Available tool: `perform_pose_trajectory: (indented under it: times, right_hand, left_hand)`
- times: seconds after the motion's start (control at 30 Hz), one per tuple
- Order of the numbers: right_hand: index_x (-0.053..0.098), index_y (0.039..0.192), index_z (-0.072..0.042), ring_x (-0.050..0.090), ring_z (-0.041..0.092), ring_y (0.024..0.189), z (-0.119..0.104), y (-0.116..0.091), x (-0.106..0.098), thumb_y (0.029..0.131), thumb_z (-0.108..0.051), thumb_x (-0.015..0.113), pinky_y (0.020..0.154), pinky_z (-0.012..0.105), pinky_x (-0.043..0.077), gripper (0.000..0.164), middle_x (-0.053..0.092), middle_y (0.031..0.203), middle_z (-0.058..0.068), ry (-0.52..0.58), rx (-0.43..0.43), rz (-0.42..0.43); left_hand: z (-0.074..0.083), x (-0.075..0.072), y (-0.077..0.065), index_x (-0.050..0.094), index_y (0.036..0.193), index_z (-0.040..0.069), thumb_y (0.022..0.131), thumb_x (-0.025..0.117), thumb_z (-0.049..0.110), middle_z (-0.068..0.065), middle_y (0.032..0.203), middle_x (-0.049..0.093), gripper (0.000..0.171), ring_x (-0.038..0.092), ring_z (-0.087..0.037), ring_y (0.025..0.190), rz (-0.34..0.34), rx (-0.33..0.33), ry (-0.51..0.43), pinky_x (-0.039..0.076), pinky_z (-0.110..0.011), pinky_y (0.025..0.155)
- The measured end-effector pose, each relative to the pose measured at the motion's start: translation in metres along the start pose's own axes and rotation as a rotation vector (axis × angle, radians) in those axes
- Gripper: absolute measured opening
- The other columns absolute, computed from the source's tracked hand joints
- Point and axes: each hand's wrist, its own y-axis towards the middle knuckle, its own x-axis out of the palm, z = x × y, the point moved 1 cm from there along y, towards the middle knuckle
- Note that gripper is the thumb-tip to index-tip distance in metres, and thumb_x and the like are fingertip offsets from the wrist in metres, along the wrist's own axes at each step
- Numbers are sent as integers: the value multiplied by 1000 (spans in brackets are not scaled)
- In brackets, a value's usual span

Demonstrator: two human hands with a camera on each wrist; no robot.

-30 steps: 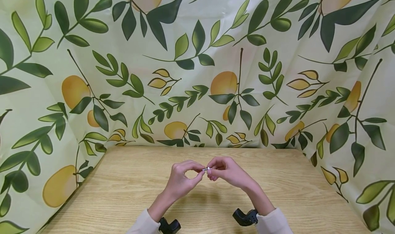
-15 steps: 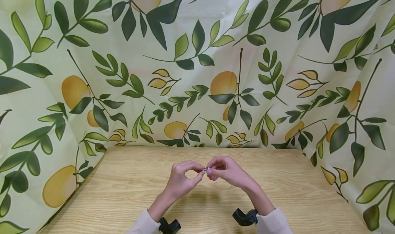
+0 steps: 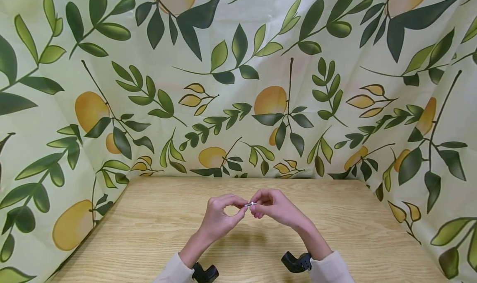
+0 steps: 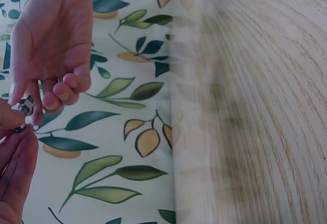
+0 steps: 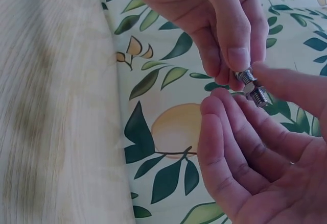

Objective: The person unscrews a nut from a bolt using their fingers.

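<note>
My left hand (image 3: 220, 214) pinches one end of a small metal bolt (image 5: 261, 100) between thumb and fingertips. A hex nut (image 5: 249, 89) sits partway along the bolt's thread, with threaded metal showing beyond it in the right wrist view. My right hand (image 3: 273, 206) has its thumb and index fingertip at the nut, its other fingers curled below. In the left wrist view, the nut (image 4: 25, 106) shows between the two hands' fingertips. Both hands hold the hardware above the table; the bolt's gripped end is hidden by the left fingers.
A light wood-grain table (image 3: 167, 241) lies beneath the hands. Fabric printed with leaves and oranges (image 3: 231, 109) hangs behind and along both sides. Black wrist cameras (image 3: 297, 262) sit near the pale sleeves (image 3: 331, 269).
Both hands stay in nearly the same place. Slight shifts show at the right fingertips, and the bright glint on the nut shrinks and then grows again.
</note>
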Motion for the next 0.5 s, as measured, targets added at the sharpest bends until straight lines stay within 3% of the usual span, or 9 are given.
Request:
perform_pose_trajectory:
  times: [0.1, 0.23, 0.5]
  right_hand:
    - [68, 109, 4, 71, 17, 77, 1, 0, 0, 103, -21, 63, 75, 33, 64, 27, 73, 93, 22, 3, -8, -16]
    - [68, 109, 4, 72, 22, 81, 1, 0, -1, 103, -21, 62, 77, 38, 65, 26, 74, 92, 15, 4, -17, -23]
    - [69, 110, 0, 70, 19, 79, -1, 0, -1, 103, -22, 63, 76, 34, 63, 25, 74, 90, 9, -6, 2, -9]
  left_hand:
    - [0, 0, 0, 80, 92, 7, 80, 80, -6, -6, 84, 80, 18, 75, -12, 74, 7, 17, 4, 61, -19, 71]
    - [1, 1, 0, 80, 91, 7, 79, 80, -7, -6, 83, 79, 19, 75, -12, 73, 10, 27, 15, 61, -19, 70]
    - [0, 1, -1, 80, 91, 8, 79, 81, -6, -4, 85, 80, 18, 75, -12, 74, 4, 5, 16, 62, -20, 70]
